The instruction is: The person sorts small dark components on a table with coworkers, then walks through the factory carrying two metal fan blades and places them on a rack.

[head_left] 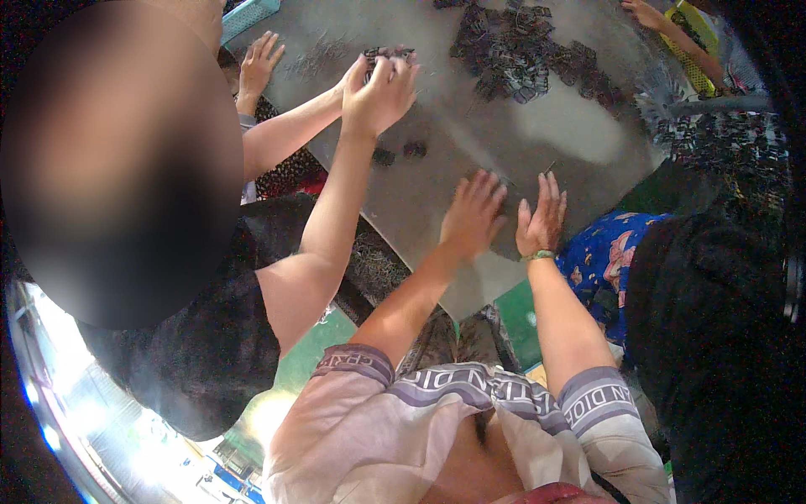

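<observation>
- Head view: the grey metal table (470,143) was the landmark, and both of the wearer's bare hands lay on its near edge.
- The left hand (473,212) lay palm down, fingers spread flat on the sheet, gripping nothing that could be made out.
- The right hand (542,220) sat just beside it, fingers straight and close together, a green bracelet (538,254) at the wrist; whether it pinned anything underneath could not be told.
- A thin dark sliver (550,167) lay on the table just past the right fingertips.
- Further in on the table, at its far side, sat the big heap of small dark parts (520,55), well apart from both hands.
- Two loose dark parts (399,153) lay on the table between that heap and the left edge.
- At the table's left side, a co-worker's hands (382,84) were pressed together around a small dark clump of parts.
- Another person's hand (256,60) rested flat at the table's far left corner, near a teal basket (245,15).
- A further hand (648,14) reached in at the table's far right edge.
</observation>
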